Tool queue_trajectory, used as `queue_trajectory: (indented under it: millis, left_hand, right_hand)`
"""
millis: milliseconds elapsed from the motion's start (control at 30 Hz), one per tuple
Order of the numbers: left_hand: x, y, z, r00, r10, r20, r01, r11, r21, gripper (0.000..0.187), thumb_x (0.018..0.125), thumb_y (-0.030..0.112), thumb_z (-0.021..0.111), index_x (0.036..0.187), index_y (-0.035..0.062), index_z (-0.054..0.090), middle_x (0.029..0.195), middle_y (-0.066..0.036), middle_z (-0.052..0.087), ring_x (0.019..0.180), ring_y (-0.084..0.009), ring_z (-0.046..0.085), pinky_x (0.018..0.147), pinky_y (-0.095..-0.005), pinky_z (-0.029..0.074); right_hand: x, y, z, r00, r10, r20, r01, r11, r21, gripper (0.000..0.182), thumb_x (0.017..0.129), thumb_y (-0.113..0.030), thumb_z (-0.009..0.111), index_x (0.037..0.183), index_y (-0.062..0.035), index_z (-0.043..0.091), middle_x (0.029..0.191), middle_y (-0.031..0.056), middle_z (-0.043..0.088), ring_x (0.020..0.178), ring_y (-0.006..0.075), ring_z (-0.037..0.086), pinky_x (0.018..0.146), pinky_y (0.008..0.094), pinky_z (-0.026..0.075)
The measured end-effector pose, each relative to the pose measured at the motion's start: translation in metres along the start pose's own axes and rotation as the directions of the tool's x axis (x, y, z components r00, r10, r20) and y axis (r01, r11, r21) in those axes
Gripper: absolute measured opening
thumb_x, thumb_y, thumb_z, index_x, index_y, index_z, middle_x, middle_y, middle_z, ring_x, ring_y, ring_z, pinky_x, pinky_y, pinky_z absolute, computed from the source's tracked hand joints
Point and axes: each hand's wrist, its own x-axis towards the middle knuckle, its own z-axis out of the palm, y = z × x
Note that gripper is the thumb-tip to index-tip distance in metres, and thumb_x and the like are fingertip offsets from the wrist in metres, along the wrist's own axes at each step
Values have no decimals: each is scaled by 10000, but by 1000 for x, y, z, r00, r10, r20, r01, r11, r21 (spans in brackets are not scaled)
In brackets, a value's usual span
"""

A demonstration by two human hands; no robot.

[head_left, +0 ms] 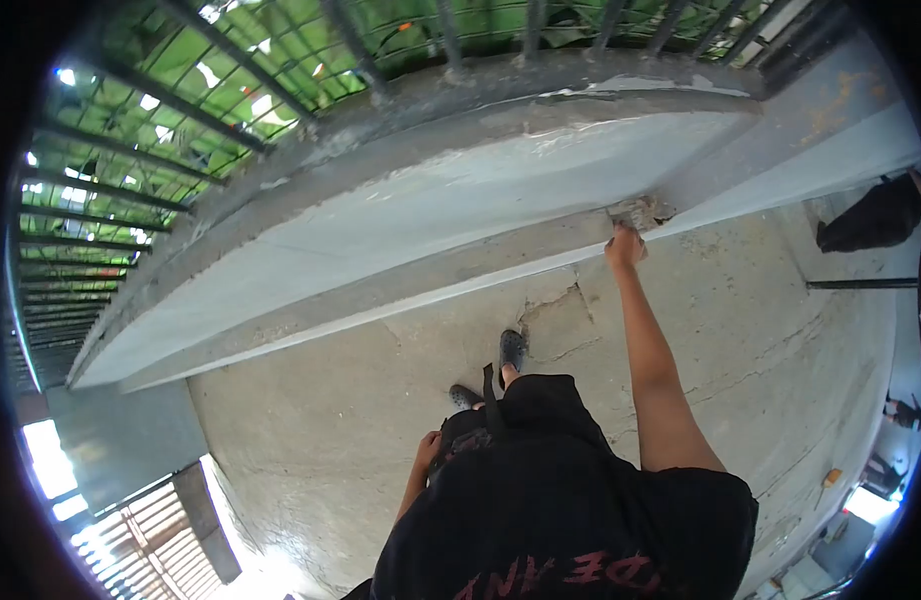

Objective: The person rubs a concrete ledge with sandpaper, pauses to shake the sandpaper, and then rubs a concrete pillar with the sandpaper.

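My right hand [626, 247] reaches far forward to the lower ledge [401, 262] of the wall, fingers curled closed. Just beyond the knuckles is a rough, brownish-grey patch [643, 212] in the corner of the ledge; what the fingers hold is too small to make out. Down at my waist, my left hand [429, 452] rests against dark cloth with a faint print [465, 440], its fingers mostly hidden. A black strap [492, 400] sticks out in front of my waist.
A pale curved wall [431, 190] topped with dark metal bars [351, 45] runs ahead, greenery behind it. Underfoot is a cracked concrete floor [311, 430]. A person in dark clothes [876, 215] is at the right, near a dark horizontal bar [861, 284]. A slatted panel [146, 530] lies lower left.
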Motion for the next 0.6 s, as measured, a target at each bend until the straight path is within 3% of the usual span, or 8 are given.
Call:
queue_trajectory:
  millis: [200, 233, 267, 300, 333, 433, 533, 600]
  left_hand:
    - [-31, -9, -1, 995, -81, -51, 77, 995, -62, 288, 795, 194, 455, 944, -36, 542, 767, -73, 580, 702, -117, 519, 623, -243, 420]
    - [-33, -10, 0, 994, -96, -46, 88, 986, -142, 283, 795, 191, 453, 946, -30, 544, 773, -72, 580, 715, -113, 518, 632, -240, 419]
    - [-32, -15, 1, 995, -92, -49, 83, 984, -155, 283, 795, 191, 453, 946, -30, 544, 773, -72, 580, 715, -113, 518, 632, -240, 419]
    - [-31, -20, 1, 996, -57, -73, 42, 982, -185, 275, 798, 191, 452, 940, -24, 550, 779, -71, 581, 719, -114, 521, 636, -240, 419]
    - [-32, -26, 3, 995, -26, -100, 4, 977, -215, 268, 801, 190, 452, 933, -19, 556, 786, -69, 582, 723, -116, 523, 640, -241, 419]
    - [-42, -14, 3, 987, -78, -142, 34, 957, -288, 249, 808, 178, 442, 914, -9, 570, 790, -68, 584, 727, -126, 528, 652, -248, 423]
    - [-46, -16, 1, 991, -55, -121, 31, 981, -192, 242, 812, 170, 432, 902, -2, 577, 800, -69, 586, 732, -136, 532, 664, -254, 426]
    - [-49, -20, 2, 988, -82, -129, 54, 977, -205, 242, 810, 170, 433, 903, -3, 575, 802, -68, 586, 738, -137, 531, 670, -254, 425]
  right_hand:
    - [-85, -137, 42, 977, -208, 39, 172, 889, 423, 162, 688, -13, 483, 840, -11, 539, 821, 172, 557, 776, 317, 547, 646, 413, 435]
    - [-119, -169, 55, 926, -344, 156, 242, 857, 455, 196, 706, -16, 461, 885, -15, 541, 823, 180, 560, 793, 321, 547, 643, 418, 437]
    - [-159, -197, 52, 857, -503, -110, 440, 604, 664, 206, 708, -9, 453, 883, -37, 560, 820, 167, 569, 798, 318, 544, 647, 425, 428]
    - [-181, -221, 22, 596, -790, 143, 582, 547, 601, 223, 720, -11, 453, 898, -54, 580, 841, 135, 585, 809, 288, 549, 682, 410, 416]
    - [-208, -236, 5, 522, -849, -82, 639, 326, 697, 174, 723, -38, 485, 863, -53, 588, 853, 106, 592, 794, 260, 553, 706, 389, 396]
    - [-231, -255, -25, 453, -888, -82, 586, 227, 778, 152, 729, -67, 509, 858, -63, 589, 856, 89, 595, 776, 240, 553, 715, 382, 380]
    - [-194, -223, -15, 512, -858, 43, 491, 334, 804, 157, 706, -154, 574, 778, -14, 566, 658, 138, 552, 573, 282, 529, 551, 381, 401]
    - [-155, -178, -7, 705, -706, 71, 267, 357, 895, 131, 670, -77, 557, 787, -22, 576, 693, 125, 570, 625, 229, 559, 572, 331, 429]
